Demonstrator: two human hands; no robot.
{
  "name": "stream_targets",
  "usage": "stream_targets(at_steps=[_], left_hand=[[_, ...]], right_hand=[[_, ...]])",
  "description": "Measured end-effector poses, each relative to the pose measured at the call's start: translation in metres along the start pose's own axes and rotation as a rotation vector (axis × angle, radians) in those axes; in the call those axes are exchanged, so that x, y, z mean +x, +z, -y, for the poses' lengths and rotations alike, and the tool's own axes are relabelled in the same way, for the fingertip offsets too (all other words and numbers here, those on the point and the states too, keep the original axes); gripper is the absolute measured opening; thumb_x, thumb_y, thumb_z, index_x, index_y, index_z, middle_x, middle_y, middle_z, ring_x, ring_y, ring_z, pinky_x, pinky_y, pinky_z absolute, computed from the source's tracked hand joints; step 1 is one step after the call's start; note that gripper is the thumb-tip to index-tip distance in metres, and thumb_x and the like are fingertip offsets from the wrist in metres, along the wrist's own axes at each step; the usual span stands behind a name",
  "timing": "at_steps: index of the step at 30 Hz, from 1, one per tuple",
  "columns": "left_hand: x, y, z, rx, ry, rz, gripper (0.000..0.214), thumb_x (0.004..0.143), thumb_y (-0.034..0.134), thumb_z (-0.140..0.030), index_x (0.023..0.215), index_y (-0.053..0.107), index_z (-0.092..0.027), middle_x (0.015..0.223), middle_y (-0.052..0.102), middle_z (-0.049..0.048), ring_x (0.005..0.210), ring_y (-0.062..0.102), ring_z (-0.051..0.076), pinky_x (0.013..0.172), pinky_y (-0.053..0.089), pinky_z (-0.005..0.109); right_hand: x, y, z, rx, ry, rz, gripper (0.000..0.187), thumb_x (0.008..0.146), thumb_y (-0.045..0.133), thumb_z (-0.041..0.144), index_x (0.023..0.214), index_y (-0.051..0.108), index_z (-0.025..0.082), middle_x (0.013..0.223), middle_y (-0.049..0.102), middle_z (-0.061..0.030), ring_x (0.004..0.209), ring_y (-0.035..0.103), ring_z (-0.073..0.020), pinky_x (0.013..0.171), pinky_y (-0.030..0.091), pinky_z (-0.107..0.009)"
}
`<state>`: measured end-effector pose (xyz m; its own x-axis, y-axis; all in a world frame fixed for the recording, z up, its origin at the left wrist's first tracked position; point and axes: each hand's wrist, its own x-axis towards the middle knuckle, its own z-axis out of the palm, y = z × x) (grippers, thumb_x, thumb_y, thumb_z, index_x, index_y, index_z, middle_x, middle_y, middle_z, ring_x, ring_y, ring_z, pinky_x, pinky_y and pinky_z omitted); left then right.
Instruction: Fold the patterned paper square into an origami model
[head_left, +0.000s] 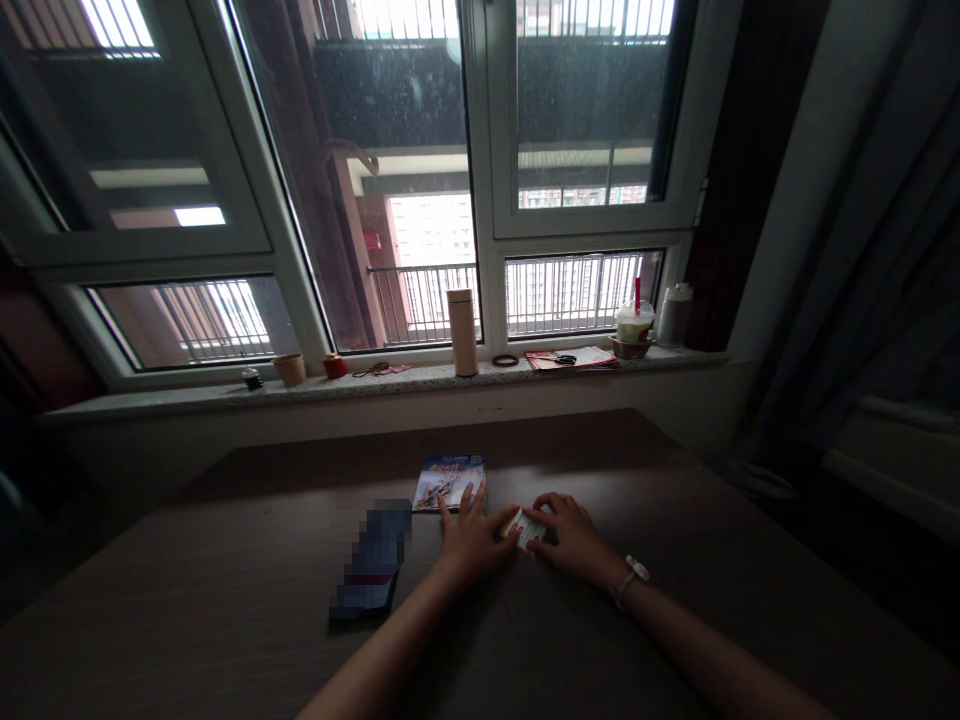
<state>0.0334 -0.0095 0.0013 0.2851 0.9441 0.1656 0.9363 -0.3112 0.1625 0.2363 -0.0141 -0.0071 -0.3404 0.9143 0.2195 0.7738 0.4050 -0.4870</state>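
A small white card or packet with red and dark print [529, 532] is low over the dark table, between my two hands. My left hand [472, 535] has its thumb and forefinger at the card's left edge. Its other fingers spread toward a blue printed leaflet [442, 480], with the tips over the leaflet's near right part. On the card's right side, my right hand [574, 540] pinches the edge between thumb and fingers. Whether the card touches the table I cannot tell. A pale bracelet [634, 570] circles my right wrist.
Left of my hands lies a dark phone-like object [371, 565], partly blurred out. Along the windowsill [360, 392] stand a beige flask [463, 335], a paper cup [290, 370], a small red jar [334, 366], papers with scissors [570, 358] and a drink with a straw [635, 322].
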Motion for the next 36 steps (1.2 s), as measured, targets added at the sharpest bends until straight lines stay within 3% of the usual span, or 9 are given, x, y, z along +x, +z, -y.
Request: stream_targets(at_steps=[6,15,24,36], left_hand=[[0.0002,-0.0011,0.0008,0.003,-0.003,0.015,0.044,0.087,0.048,-0.062,0.131,0.048,-0.055,0.156,0.032,-0.0022,0.144,0.014,0.041,0.104,-0.01,0.075],[-0.0001,-0.0016,0.0011,0.014,0.011,-0.006,0.043,0.087,0.049,-0.063,0.13,0.05,-0.056,0.155,0.033,-0.0006,0.144,0.017,0.041,0.103,-0.009,0.075],[-0.0017,-0.0025,0.0005,0.012,-0.003,-0.002,0.045,0.087,0.047,-0.065,0.13,0.051,-0.053,0.155,0.034,-0.0016,0.144,0.016,0.041,0.104,-0.013,0.073],[-0.0028,-0.0035,0.001,-0.002,0.014,-0.013,0.045,0.087,0.041,-0.068,0.129,0.05,-0.055,0.152,0.038,-0.0008,0.144,0.018,0.041,0.102,-0.014,0.074]], right_hand=[[0.002,-0.0007,0.0017,-0.052,0.008,0.031,0.055,0.078,0.063,0.042,0.132,0.053,0.04,0.128,0.052,-0.0032,0.122,0.041,-0.0265,0.108,0.03,-0.042],[0.0008,0.0001,0.0034,-0.075,0.001,0.002,0.054,0.078,0.064,0.041,0.131,0.056,0.036,0.126,0.053,-0.0052,0.119,0.043,-0.026,0.106,0.032,-0.041],[-0.0032,-0.0029,0.0028,-0.061,0.034,-0.072,0.047,0.074,0.069,0.046,0.119,0.066,0.035,0.119,0.054,-0.007,0.117,0.045,-0.0274,0.104,0.036,-0.039],[-0.0077,-0.0048,0.0011,-0.075,0.14,-0.201,0.045,0.061,0.077,0.059,0.097,0.077,0.032,0.102,0.057,-0.0069,0.099,0.054,-0.0249,0.087,0.044,-0.035]])
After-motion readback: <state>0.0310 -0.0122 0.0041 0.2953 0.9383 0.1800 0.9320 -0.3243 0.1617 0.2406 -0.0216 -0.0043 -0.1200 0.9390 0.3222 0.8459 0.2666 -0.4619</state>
